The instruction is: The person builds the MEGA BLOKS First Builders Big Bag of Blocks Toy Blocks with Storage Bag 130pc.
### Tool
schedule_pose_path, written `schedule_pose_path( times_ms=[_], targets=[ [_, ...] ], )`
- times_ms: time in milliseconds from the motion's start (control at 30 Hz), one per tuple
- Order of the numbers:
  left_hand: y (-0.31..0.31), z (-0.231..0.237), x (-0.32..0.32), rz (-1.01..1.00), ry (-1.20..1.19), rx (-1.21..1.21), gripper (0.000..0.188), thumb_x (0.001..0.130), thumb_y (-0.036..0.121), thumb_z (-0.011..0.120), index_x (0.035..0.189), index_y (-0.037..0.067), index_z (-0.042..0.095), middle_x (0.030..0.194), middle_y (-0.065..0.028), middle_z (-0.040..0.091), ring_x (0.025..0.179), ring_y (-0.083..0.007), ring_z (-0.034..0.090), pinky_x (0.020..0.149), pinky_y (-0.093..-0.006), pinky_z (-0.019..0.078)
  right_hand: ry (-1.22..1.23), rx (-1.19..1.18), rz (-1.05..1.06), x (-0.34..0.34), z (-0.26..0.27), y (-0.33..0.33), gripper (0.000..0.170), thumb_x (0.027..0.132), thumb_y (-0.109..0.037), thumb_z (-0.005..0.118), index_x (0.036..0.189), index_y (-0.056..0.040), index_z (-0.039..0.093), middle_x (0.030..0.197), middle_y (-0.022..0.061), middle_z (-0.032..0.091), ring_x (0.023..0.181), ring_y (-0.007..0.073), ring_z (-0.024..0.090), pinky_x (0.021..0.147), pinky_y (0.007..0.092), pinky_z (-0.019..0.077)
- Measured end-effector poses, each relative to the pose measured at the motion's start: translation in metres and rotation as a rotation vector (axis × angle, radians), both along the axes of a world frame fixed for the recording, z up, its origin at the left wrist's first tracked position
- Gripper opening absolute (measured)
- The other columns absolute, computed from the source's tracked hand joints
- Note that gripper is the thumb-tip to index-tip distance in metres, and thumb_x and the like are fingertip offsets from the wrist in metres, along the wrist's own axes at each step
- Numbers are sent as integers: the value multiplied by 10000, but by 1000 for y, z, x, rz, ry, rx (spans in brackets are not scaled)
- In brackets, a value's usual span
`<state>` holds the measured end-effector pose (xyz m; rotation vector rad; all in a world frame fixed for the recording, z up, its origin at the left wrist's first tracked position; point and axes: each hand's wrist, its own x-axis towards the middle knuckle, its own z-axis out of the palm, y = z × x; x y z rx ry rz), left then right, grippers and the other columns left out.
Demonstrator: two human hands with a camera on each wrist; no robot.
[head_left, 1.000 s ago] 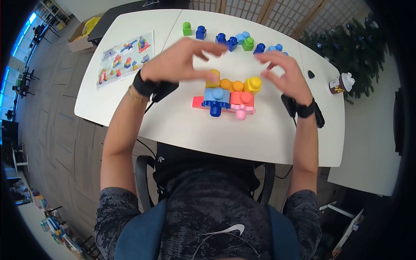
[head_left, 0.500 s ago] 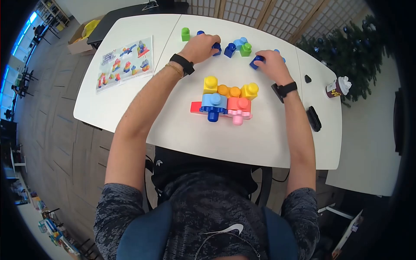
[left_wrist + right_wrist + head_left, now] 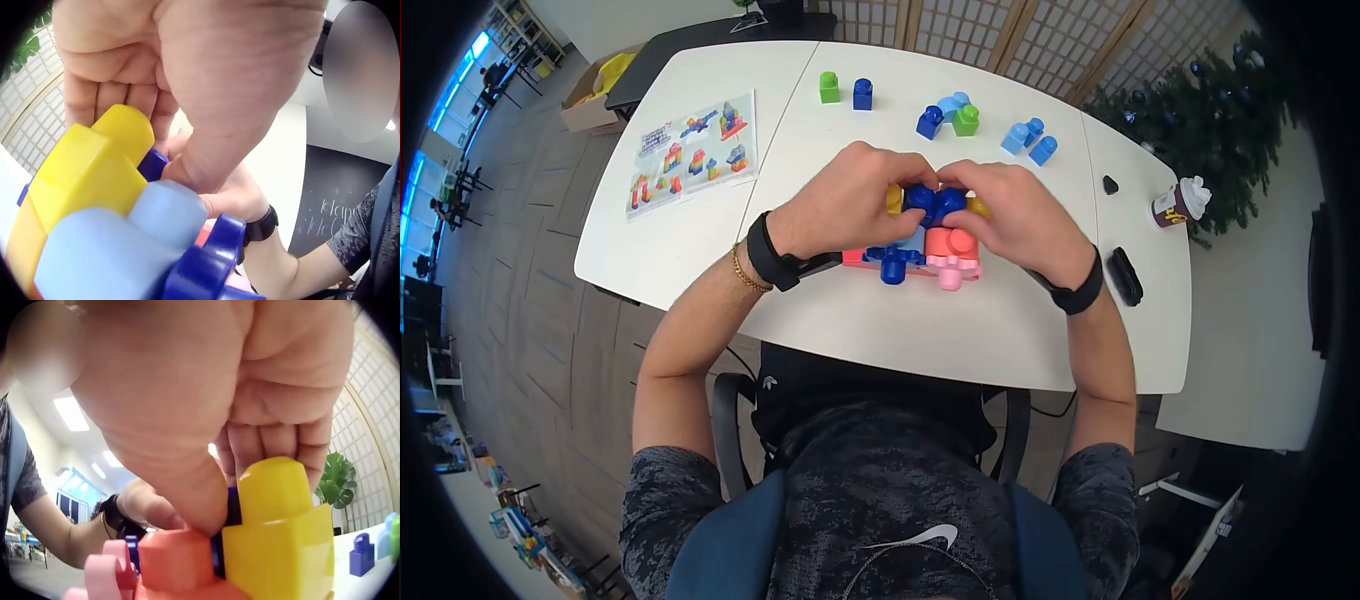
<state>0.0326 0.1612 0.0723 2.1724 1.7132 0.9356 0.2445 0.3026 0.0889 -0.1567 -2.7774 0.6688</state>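
Observation:
My left hand (image 3: 850,205) pinches a dark blue building block (image 3: 919,201) between thumb and fingers. My right hand (image 3: 1022,217) grips a second dark blue block (image 3: 949,203) beside it. Both blocks sit over the middle of a block assembly, between a yellow block (image 3: 87,172) on the left and another yellow block (image 3: 278,550) on the right. In front stand a light blue block (image 3: 103,256) with a dark blue gear piece (image 3: 892,265) and a coral block (image 3: 950,242) with a pink gear piece (image 3: 950,273). The hands cover the assembly's orange middle part.
Along the table's back lie loose blocks: a green one (image 3: 829,87), dark blue ones (image 3: 863,95), another green one (image 3: 966,121) and several light blue ones (image 3: 1014,138). A picture sheet (image 3: 692,152) is at left. A black case (image 3: 1125,277) and a cup (image 3: 1178,203) stand right.
Both hands reached to the back row, each took a dark blue block, and brought them back together over the middle of the assembly.

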Motion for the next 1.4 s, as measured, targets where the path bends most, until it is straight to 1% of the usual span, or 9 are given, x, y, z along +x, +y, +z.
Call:
schedule_pose_path(
  times_ms=[200, 267, 367, 500, 667, 833, 1100, 1300, 1400],
  targets=[
    [28, 0, -37, -181, -146, 117, 325, 873, 227, 855, 1097, 9, 768, 1092, -184, 804, 960, -371, 767, 873, -395, 612, 26, -226, 118, -8, 4, 28, 463, 871, -149, 858, 1282, -3, 701, 1145, 198, 791, 1046, 333, 775, 890, 409, 600],
    [66, -9, -66, 103, -32, 193, 299, 968, 287, 780, 1106, 23, 771, 1116, -172, 794, 1058, -371, 751, 910, -442, 598, 22, -280, 69, -35, -3, 67, 413, 904, -141, 829, 1280, -10, 720, 1183, 148, 792, 1046, 261, 761, 897, 376, 595],
    [133, -57, -116, 378, 429, 267, 218, 1011, 225, 684, 1118, 50, 758, 1138, -177, 771, 1074, -380, 733, 921, -485, 590, 107, 18, -174, -81, -49, 116, 332, 922, -227, 811, 1179, -21, 763, 1055, 187, 764, 997, 342, 747, 900, 428, 593],
    [160, -104, -144, 357, 519, 116, 184, 994, 168, 685, 1115, 42, 743, 1185, -195, 752, 1118, -387, 716, 941, -492, 583, 16, 297, -258, -113, -99, 123, 286, 896, -195, 809, 1124, -25, 787, 1015, 207, 738, 998, 398, 726, 915, 476, 587],
    [118, -74, -120, 260, 257, -128, 317, 910, 110, 809, 1208, 24, 743, 1147, -192, 779, 1091, -403, 732, 960, -468, 592, -34, 152, -218, -88, -90, 107, 290, 891, -154, 821, 1142, -13, 789, 1077, 201, 760, 987, 374, 743, 901, 440, 594],
    [34, 18, -52, 4, -128, 42, 483, 900, 121, 858, 1340, 56, 670, 1032, -134, 813, 934, -323, 782, 821, -373, 619, 295, -74, -249, -21, 0, 56, 305, 912, -80, 797, 1201, 10, 764, 1046, 185, 753, 869, 323, 738, 791, 378, 600],
    [1, 19, 8, -87, 33, 10, 576, 850, 120, 878, 1362, 25, 632, 1112, -216, 771, 991, -407, 754, 883, -435, 608, 249, 137, -96, 12, 5, -28, 330, 859, -43, 812, 1177, 2, 732, 1105, 137, 716, 1058, 328, 672, 935, 407, 574],
    [8, 13, -21, -166, -93, -4, 655, 872, 207, 882, 1445, 22, 624, 1269, -193, 752, 1164, -364, 732, 989, -427, 582, 257, -210, -7, 20, 0, 12, 518, 836, -46, 857, 1339, -37, 729, 1248, 123, 768, 1103, 286, 726, 955, 357, 570],
    [41, -4, -85, 5, -185, 68, 674, 946, 333, 840, 1517, 56, 613, 1438, -138, 709, 1284, -262, 693, 1059, -399, 555, 274, -87, -385, 21, -25, 104, 441, 977, -176, 772, 1392, -45, 702, 1311, 182, 747, 1139, 306, 727, 962, 381, 573]
  ],
)
